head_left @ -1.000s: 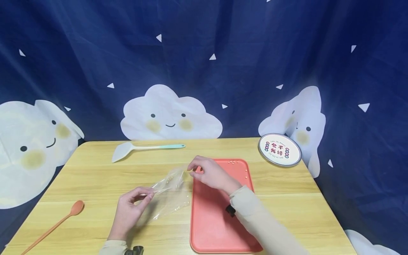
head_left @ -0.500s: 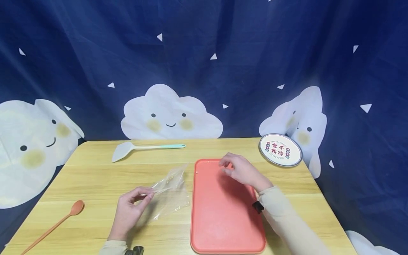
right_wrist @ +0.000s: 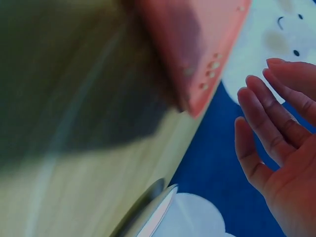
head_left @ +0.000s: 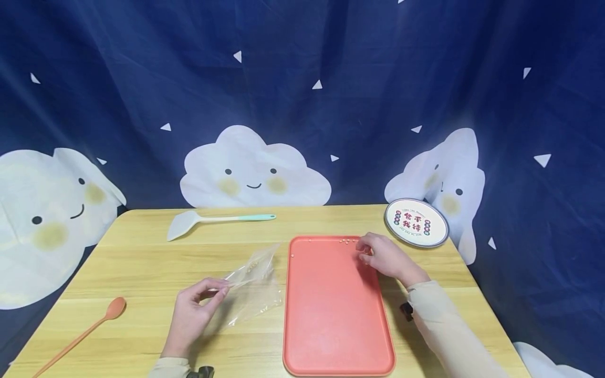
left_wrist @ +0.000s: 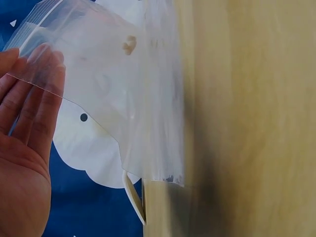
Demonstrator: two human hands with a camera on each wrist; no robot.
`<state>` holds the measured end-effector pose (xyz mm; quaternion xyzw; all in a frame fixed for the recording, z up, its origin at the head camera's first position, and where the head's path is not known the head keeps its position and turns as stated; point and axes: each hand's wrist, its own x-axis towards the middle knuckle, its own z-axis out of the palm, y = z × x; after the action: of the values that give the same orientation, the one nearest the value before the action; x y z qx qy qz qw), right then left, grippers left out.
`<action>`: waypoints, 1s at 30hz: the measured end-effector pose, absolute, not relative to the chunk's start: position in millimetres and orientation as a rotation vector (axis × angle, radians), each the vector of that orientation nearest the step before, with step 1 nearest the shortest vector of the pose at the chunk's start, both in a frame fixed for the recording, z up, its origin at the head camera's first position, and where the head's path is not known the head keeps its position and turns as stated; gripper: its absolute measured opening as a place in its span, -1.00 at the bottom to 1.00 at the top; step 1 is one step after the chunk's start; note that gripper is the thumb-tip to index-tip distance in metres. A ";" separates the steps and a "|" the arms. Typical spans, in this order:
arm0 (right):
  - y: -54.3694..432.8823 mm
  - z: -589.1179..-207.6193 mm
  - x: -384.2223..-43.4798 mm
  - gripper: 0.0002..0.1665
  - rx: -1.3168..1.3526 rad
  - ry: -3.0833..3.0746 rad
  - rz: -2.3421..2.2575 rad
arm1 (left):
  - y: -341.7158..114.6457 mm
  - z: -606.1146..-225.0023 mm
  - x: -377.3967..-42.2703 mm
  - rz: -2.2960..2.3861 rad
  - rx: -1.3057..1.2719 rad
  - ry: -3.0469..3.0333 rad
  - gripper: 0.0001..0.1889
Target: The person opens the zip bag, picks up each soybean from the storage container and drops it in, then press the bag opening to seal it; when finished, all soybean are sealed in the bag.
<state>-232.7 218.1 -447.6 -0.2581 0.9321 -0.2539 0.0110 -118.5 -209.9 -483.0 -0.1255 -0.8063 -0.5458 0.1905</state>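
My left hand (head_left: 196,315) pinches the upper edge of a clear zip bag (head_left: 255,283), which hangs just left of the red tray (head_left: 337,320). A small cluster of pale bits (left_wrist: 129,45) shows inside the bag in the left wrist view. My right hand (head_left: 389,260) hovers over the tray's far right corner, fingers loosely bent, with nothing visible in them. Several small pale bean-like pieces (head_left: 347,241) lie along the tray's far edge beside these fingers. One more piece (head_left: 292,255) lies near the tray's left edge.
A white spatula with a teal handle (head_left: 255,217) lies along the back of the wooden table (head_left: 142,262). At the back right, an oval plate (head_left: 417,222) with printed red characters sits near the table's edge. An orange spoon (head_left: 113,308) lies at the left. A blue cloud-print curtain surrounds the table.
My right hand has moved from the bag's opening rightward across the tray to its far right corner. The left hand and the bag have stayed in place.
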 end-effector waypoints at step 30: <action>229.0 -482.9 -233.4 -0.77 -0.903 2.990 -0.476 | -205.5 -484.2 -117.3 -1.507 -0.271 -2.238 -0.74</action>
<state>-233.4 229.0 -482.9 -0.2858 0.9463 -0.1507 -0.0087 -117.3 -205.5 -484.2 -0.0977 -0.8063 -0.5430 0.2131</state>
